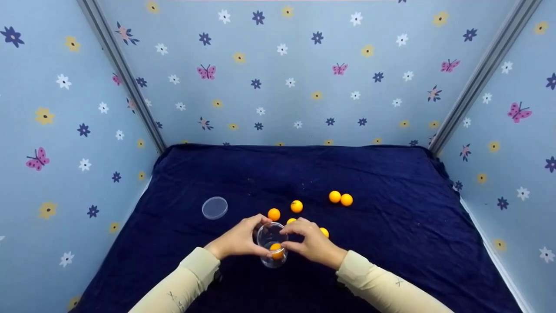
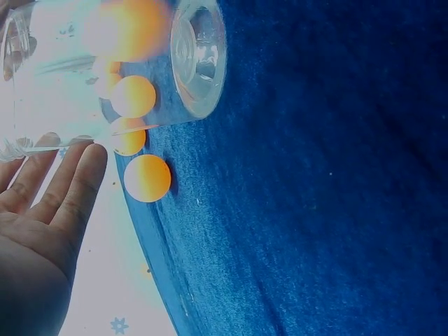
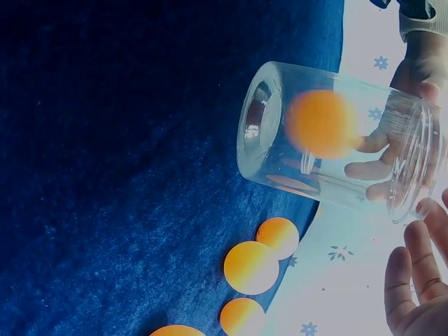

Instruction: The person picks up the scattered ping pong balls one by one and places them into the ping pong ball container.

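Note:
A clear plastic jar (image 1: 266,239) is gripped near its rim by my left hand (image 1: 236,239), thumb on the near side and fingers around the far side. Inside it is one orange ping-pong ball (image 3: 322,124), blurred and apart from the jar's base in the right wrist view. At the jar's mouth is my right hand (image 1: 316,243), with thumb and fingers parted and no ball between them. Its fingertips (image 3: 418,238) are right at the rim. Just beyond the hands, several more orange balls (image 1: 274,214) lie on the cloth, some partly hidden by the right hand.
A round clear lid (image 1: 215,208) lies left of the balls. Two ping-pong balls (image 1: 340,198) sit side by side farther right. Dark blue cloth (image 1: 391,226) covers the table, and flower-patterned walls (image 1: 304,82) enclose its back and sides.

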A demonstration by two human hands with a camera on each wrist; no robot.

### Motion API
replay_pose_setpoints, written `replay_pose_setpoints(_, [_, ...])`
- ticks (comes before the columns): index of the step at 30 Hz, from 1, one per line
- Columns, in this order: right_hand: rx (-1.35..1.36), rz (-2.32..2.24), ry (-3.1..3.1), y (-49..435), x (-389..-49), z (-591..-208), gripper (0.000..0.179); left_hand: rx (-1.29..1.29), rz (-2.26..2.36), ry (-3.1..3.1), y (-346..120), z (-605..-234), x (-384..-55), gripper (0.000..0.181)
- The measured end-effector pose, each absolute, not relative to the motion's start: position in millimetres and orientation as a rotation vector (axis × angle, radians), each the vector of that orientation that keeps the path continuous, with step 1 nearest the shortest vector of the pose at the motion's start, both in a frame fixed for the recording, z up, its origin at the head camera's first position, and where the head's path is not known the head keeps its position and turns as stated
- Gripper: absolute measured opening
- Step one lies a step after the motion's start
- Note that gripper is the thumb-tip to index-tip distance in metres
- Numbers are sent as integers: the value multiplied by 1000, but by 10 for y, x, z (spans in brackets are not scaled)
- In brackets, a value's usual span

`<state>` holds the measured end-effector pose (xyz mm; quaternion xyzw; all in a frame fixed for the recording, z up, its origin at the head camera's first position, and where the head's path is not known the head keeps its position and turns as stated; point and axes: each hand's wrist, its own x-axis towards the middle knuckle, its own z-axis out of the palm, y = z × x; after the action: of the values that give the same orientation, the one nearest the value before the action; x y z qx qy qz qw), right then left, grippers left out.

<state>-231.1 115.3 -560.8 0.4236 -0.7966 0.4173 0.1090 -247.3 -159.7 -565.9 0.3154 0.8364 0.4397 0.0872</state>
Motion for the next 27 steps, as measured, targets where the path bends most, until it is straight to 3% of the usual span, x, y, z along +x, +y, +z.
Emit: replay_pose_setpoints(27, [1077, 1281, -2262, 1646, -2454, -5650, 32, 916, 1340, 2473, -1586, -5651, -2450, 78])
